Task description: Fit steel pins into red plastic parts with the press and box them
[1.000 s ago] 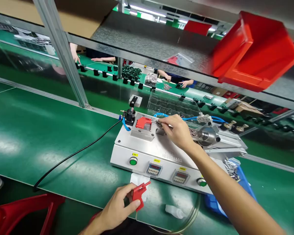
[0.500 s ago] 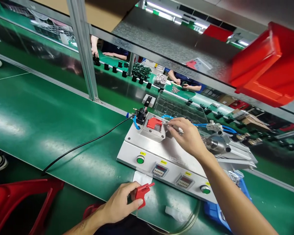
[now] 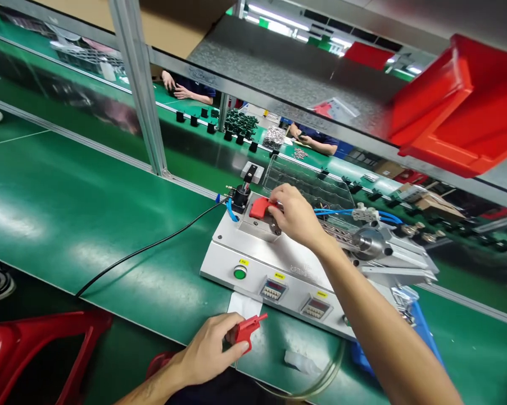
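Observation:
My left hand [image 3: 213, 350] grips a red pistol-shaped plastic part [image 3: 245, 332] near the front edge of the table, its thin tip pointing right. My right hand [image 3: 294, 216] reaches over the machine [image 3: 232, 250]. Its thumb and fingers are closed at the right end of a second red plastic part [image 3: 259, 207], which sits in the metal fixture block [image 3: 253, 228]. The fingers cover that end, so anything small between them is hidden. Beside the block stands a black clamp [image 3: 240, 197] with a blue air hose.
A metal cylinder assembly [image 3: 380, 247] occupies the machine's right side. A blue bin [image 3: 426, 332] lies beyond it. A red bin [image 3: 456, 124] rests on the shelf above. A black cable [image 3: 152, 247] crosses the green table [image 3: 68, 202]. Co-workers' hands [image 3: 181, 90] show behind the frame.
My right hand has moved left onto the end of the red part in the fixture; a thin metal piece seen at its fingertips before is now hidden. My left hand stays nearly still.

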`<state>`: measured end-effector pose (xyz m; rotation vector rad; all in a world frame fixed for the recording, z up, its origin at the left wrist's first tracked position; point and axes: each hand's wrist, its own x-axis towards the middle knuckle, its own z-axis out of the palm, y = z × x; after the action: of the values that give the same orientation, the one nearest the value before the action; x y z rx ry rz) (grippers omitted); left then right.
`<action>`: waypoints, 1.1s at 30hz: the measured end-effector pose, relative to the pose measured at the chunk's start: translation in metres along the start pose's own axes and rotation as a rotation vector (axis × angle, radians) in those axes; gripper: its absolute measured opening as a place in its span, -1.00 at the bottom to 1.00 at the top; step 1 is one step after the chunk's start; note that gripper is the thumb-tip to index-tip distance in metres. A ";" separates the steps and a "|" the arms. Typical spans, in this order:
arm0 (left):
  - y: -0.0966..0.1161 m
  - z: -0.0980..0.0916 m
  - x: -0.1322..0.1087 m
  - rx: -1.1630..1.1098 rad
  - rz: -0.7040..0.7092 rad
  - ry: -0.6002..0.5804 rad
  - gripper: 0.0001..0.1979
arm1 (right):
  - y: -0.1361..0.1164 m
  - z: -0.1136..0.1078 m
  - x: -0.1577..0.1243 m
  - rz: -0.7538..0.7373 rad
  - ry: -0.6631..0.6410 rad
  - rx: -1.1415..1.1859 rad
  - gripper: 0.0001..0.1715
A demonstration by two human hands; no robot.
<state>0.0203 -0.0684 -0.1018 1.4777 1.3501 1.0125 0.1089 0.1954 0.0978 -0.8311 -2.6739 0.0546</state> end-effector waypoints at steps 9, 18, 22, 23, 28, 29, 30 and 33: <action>-0.003 -0.004 -0.001 -0.027 0.004 -0.025 -0.87 | -0.008 -0.047 -0.094 0.000 0.207 0.071 -0.89; 0.001 -0.003 -0.003 -0.033 -0.044 -0.065 -0.85 | 0.024 -0.024 -0.186 0.171 0.121 -0.006 -0.81; -0.003 -0.003 -0.006 -0.118 -0.098 -0.014 -0.81 | 0.027 -0.019 -0.190 0.150 0.147 -0.052 -0.76; -0.005 -0.003 -0.006 -0.155 -0.107 0.003 -0.80 | 0.028 -0.019 -0.192 0.141 0.147 -0.057 -0.75; -0.007 -0.004 -0.005 -0.249 -0.126 0.026 -0.75 | 0.027 -0.019 -0.208 0.108 0.201 -0.094 -0.63; -0.005 -0.006 -0.005 -0.245 -0.123 0.030 -0.74 | 0.024 -0.019 -0.214 0.115 0.242 -0.115 -0.61; -0.002 -0.010 -0.004 -0.239 -0.111 0.038 -0.73 | 0.020 -0.019 -0.222 0.121 0.291 -0.135 -0.60; 0.019 -0.032 0.006 -0.209 -0.020 0.116 -0.66 | 0.002 -0.016 -0.249 0.107 0.375 -0.153 -0.68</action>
<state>-0.0045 -0.0604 -0.0740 1.2642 1.2936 1.2029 0.3075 0.0570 0.0359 -0.9279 -2.3015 -0.2581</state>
